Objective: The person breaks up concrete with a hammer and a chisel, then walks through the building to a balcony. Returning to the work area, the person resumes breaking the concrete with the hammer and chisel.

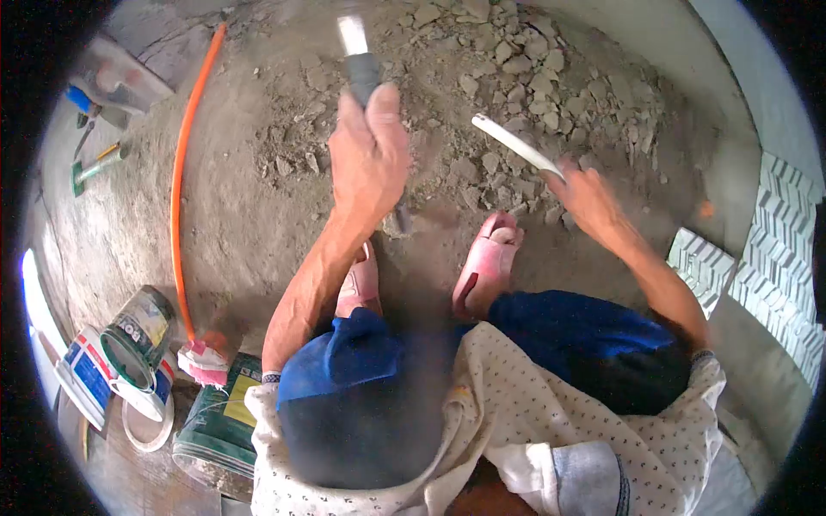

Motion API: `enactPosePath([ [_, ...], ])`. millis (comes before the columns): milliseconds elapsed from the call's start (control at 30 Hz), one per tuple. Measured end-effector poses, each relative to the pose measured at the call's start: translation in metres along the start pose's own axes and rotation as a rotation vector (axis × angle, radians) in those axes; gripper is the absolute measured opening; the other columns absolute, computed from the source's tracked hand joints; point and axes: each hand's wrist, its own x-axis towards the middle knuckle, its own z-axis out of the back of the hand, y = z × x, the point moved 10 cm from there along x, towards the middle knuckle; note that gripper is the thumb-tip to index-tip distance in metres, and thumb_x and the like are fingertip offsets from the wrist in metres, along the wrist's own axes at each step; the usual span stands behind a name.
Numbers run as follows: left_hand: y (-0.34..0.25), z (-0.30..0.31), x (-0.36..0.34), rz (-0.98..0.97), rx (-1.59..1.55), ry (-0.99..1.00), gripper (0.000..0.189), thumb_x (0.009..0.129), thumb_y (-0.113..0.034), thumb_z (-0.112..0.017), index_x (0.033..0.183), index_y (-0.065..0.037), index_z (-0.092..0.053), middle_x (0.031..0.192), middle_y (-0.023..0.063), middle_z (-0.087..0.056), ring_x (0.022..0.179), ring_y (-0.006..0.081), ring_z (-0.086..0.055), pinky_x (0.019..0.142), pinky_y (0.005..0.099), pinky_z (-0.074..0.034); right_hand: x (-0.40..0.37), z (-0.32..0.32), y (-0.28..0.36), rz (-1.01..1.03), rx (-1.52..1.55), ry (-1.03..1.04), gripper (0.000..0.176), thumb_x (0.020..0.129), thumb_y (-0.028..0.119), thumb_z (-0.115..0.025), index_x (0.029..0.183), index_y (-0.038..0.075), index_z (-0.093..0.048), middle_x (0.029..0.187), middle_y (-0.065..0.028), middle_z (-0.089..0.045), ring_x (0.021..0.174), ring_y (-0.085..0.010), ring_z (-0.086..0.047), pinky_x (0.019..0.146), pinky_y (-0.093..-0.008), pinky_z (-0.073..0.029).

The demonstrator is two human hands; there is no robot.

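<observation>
Near the upper middle, my left hand (372, 155) is closed around the dark grip of a tool (362, 73) with a bright, pale upper end; a darker end shows below the fist. To the right, my right hand (588, 199) grips the lower end of a white stick (516, 144) that slants up and left; the fingers are slightly blurred. The two hands are apart, both above the dusty ground. Broken grey rubble (538, 82) lies beyond them, and pink sandals (489, 262) are on my feet below.
A long orange pole (178, 172) with a pinkish-white head lies at left. Green paint buckets (219, 430) and white-blue containers (90, 370) stand at lower left. A green-headed tool (96, 172) lies at far left. Stacked patterned tiles (779, 249) line the right side.
</observation>
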Motion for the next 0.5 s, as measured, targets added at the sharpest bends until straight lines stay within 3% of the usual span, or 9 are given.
enactPosePath([
  [33, 0.0, -0.001, -0.002, 0.001, -0.046, 0.002, 0.037, 0.095, -0.036, -0.043, 0.095, 0.0, -0.05, 0.062, 0.0194, -0.055, 0.06, 0.0329, -0.06, 0.055, 0.0434, -0.045, -0.001, 0.002, -0.001, -0.008, -0.023, -0.01, 0.037, 0.093, 0.035, -0.05, 0.099, -0.001, -0.056, 0.071, -0.0277, -0.06, 0.07, -0.0471, -0.059, 0.061, -0.0532, -0.046],
  [133, 0.049, -0.039, -0.031, 0.063, 0.244, 0.179, 0.036, 0.094, -0.031, -0.044, 0.094, 0.005, -0.049, 0.078, 0.0327, -0.059, 0.08, 0.0505, -0.058, 0.064, 0.0532, -0.045, 0.0, 0.004, 0.002, -0.001, -0.08, -0.025, 0.04, 0.092, 0.038, -0.051, 0.095, -0.001, -0.059, 0.072, -0.0258, -0.061, 0.072, -0.0447, -0.061, 0.064, -0.0515, -0.049],
  [233, 0.088, -0.077, -0.056, 0.102, 0.438, 0.54, 0.037, 0.093, -0.035, -0.047, 0.095, 0.002, -0.052, 0.079, 0.0294, -0.059, 0.079, 0.049, -0.057, 0.065, 0.0526, -0.043, 0.002, 0.0, -0.009, 0.009, -0.037, -0.008, 0.04, 0.092, 0.039, -0.051, 0.094, -0.001, -0.058, 0.072, -0.0254, -0.061, 0.071, -0.0454, -0.06, 0.064, -0.051, -0.047],
  [333, 0.079, -0.062, -0.039, -0.009, 0.362, 0.461, 0.036, 0.093, -0.033, -0.047, 0.092, 0.002, -0.054, 0.08, 0.0294, -0.059, 0.08, 0.0514, -0.054, 0.068, 0.0543, -0.041, 0.0, 0.001, -0.025, 0.028, 0.075, -0.008, 0.04, 0.092, 0.039, -0.052, 0.093, 0.0, -0.058, 0.074, -0.0243, -0.06, 0.07, -0.0458, -0.057, 0.06, -0.05, -0.044],
  [400, 0.072, -0.039, -0.027, -0.035, 0.329, 0.313, 0.038, 0.095, -0.034, -0.045, 0.083, 0.002, -0.053, 0.069, 0.021, -0.057, 0.068, 0.0393, -0.058, 0.06, 0.0479, -0.043, -0.007, 0.001, -0.028, 0.087, 0.082, -0.068, 0.04, 0.092, 0.039, -0.052, 0.09, 0.0, -0.058, 0.075, -0.0234, -0.06, 0.07, -0.0451, -0.056, 0.059, -0.0486, -0.043],
  [500, 0.044, -0.012, -0.009, 0.061, 0.123, 0.168, 0.039, 0.096, -0.035, -0.043, 0.077, -0.001, -0.05, 0.059, 0.0106, -0.052, 0.054, 0.0227, -0.055, 0.05, 0.0374, -0.042, -0.006, 0.011, -0.029, -0.006, 0.118, -0.069, 0.038, 0.091, 0.037, -0.053, 0.092, -0.001, -0.058, 0.074, -0.0243, -0.058, 0.071, -0.0454, -0.055, 0.061, -0.0491, -0.043],
])
